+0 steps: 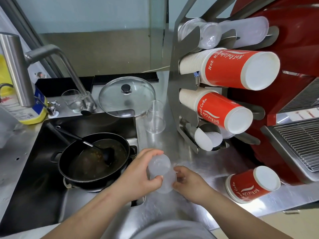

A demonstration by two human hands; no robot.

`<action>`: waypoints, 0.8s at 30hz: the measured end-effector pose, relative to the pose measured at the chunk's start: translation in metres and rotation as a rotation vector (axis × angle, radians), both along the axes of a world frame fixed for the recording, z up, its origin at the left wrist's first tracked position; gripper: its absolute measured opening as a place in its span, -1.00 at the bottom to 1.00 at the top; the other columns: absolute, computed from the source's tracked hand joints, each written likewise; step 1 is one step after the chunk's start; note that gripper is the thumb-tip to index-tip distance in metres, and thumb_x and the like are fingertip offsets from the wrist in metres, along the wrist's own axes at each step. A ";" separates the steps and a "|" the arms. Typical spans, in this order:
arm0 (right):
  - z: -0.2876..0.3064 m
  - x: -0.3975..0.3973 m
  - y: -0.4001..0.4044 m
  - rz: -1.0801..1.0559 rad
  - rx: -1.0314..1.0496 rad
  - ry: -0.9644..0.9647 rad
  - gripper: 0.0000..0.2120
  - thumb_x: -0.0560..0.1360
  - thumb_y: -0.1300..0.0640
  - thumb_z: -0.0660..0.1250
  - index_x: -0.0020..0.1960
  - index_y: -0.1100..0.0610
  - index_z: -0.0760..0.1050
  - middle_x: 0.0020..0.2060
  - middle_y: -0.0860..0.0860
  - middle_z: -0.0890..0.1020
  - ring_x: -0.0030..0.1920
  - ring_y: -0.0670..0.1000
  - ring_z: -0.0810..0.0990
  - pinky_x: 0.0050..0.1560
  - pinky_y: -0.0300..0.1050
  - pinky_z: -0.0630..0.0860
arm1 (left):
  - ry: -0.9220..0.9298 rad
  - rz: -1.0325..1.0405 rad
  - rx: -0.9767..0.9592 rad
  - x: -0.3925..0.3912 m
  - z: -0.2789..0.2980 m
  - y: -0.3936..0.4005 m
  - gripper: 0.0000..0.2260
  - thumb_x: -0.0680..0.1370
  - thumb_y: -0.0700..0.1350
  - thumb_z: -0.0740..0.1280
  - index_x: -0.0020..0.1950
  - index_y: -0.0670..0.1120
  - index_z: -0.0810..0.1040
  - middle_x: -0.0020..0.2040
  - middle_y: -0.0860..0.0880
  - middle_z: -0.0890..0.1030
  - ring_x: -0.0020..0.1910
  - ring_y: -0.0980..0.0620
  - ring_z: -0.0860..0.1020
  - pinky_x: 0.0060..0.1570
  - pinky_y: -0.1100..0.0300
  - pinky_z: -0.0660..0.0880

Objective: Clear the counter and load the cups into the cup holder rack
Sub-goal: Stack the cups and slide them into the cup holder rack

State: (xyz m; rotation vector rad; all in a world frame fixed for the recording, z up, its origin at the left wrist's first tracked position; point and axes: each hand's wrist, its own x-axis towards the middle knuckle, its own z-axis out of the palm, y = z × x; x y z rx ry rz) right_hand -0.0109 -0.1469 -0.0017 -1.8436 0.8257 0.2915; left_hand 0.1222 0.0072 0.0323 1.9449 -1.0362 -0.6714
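A stack of frosted plastic cups [159,171] lies on its side just above the steel counter [195,163]. My left hand [139,169] grips its closed end and my right hand [187,182] holds its open rim. The steel cup holder rack [174,80] stands at the right, with clear cups [209,34] in the top slot, two stacks of red paper cups [238,68] below, and frosted cups [208,140] in the bottom slot. A short stack of red paper cups [252,186] lies on the counter at right. Clear plastic cups [155,118] stand behind my hands.
A sink [34,169] at left holds a black pot [94,159] with a ladle. A glass lid [126,96], a drinking glass [72,100] and a tap [51,52] sit behind it. A red machine with a wire grille [300,145] fills the right.
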 end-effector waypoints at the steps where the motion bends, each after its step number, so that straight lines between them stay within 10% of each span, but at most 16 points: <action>1: 0.000 0.001 0.002 -0.025 0.024 -0.005 -0.69 0.40 0.15 0.34 0.06 -0.19 0.46 -0.02 -0.12 0.67 -0.20 -0.09 0.62 -0.32 -0.23 0.50 | 0.019 0.013 -0.009 0.002 0.000 0.003 -0.47 0.34 0.00 0.35 0.32 0.15 0.36 0.21 0.38 0.33 0.31 0.23 0.38 0.29 0.11 0.43; 10: -0.002 0.004 0.012 -0.247 0.115 -0.044 -0.71 0.45 0.29 0.31 -0.01 -0.10 0.53 -0.19 -0.09 0.68 -0.21 0.02 0.64 0.09 0.10 0.60 | 0.144 0.080 -0.076 0.011 0.004 0.024 -0.55 0.35 -0.06 0.39 0.22 0.15 0.44 0.23 0.15 0.44 0.21 0.20 0.47 0.11 0.21 0.54; 24: 0.077 0.038 0.007 -0.349 0.209 -0.346 -0.75 0.51 0.36 0.25 0.09 0.12 0.56 -0.05 0.12 0.70 -0.21 0.01 0.61 -0.14 -0.12 0.56 | -0.087 0.112 -0.305 0.036 0.095 0.005 -0.46 0.34 0.10 0.32 0.33 0.21 0.39 0.24 0.32 0.42 0.28 0.34 0.39 0.14 0.43 0.42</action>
